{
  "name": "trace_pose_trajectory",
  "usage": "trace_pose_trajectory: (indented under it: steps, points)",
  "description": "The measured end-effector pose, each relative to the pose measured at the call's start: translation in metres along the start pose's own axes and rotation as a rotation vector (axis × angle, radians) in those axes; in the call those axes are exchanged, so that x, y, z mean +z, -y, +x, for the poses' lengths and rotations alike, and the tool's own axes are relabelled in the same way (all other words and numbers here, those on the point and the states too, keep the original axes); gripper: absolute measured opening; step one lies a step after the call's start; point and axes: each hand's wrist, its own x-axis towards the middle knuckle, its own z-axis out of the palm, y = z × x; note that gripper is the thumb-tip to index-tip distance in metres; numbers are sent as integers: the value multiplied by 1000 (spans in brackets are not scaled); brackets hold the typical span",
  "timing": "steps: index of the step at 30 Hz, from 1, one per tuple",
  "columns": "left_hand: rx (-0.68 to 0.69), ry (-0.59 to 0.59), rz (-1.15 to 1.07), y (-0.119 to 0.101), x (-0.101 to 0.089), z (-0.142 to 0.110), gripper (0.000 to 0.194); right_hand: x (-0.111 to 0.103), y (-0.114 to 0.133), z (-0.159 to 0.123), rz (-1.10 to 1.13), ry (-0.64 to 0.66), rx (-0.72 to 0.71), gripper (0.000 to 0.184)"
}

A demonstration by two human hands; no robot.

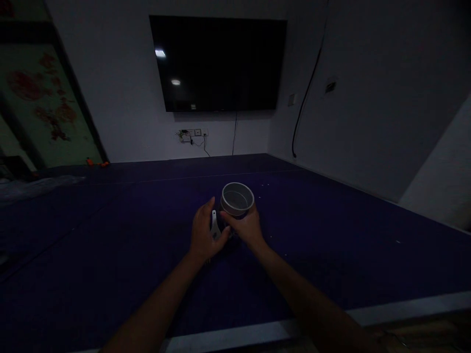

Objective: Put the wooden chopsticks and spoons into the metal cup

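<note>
A round grey metal container (pixel 237 198) with a wide open top is held at its side by my right hand (pixel 247 228), the thumb lying across its near wall. Its inside looks bare, with a ring line partway down the wall. My left hand (pixel 203 233) is just left of it, thumb and fingers spread apart in a curve. Between those fingers shows a pale handle-like piece (pixel 214 225) with a small hole at its upper end. Its lower part is hidden, and I cannot tell whether the left hand touches it or whether it joins the container.
A dark purple-blue surface (pixel 128 264) with a pale front edge (pixel 235 337) spreads around my hands, with small white specks on it. Clear plastic (pixel 40 186) and an orange item (pixel 97 163) lie at the left. Behind are a wall-mounted television (pixel 221 63), sockets and a hanging cable (pixel 307 95).
</note>
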Motion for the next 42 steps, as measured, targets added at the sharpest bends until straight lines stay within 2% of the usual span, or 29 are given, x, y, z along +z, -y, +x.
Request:
trace_pose_trajectory:
  steps: [2, 5, 8, 11, 18, 32, 42]
  points:
    - [-16, 23, 85, 6, -1, 0, 59, -8, -7, 8, -125, -117, 69, 73]
    - [-200, 33, 241, 18, -3, 0, 39, -21, -24, 20, -299, -237, 186, 78]
    - [-379, 97, 361, 32, -5, 1, 26, -31, -41, 26, -424, -222, 277, 80]
    - [-526, 162, 403, 46, -7, 0, 23, -31, -54, 26, -460, -191, 313, 79]
    - [-809, 205, 199, 62, -1, -5, 19, -21, -61, 17, -474, -144, 302, 73]
    - [-829, 218, 163, 64, 2, -7, 16, -23, -62, 16, -526, -121, 350, 76]
    - [-832, 245, 163, 65, 3, -8, 16, -24, -65, 16, -457, -101, 316, 79]
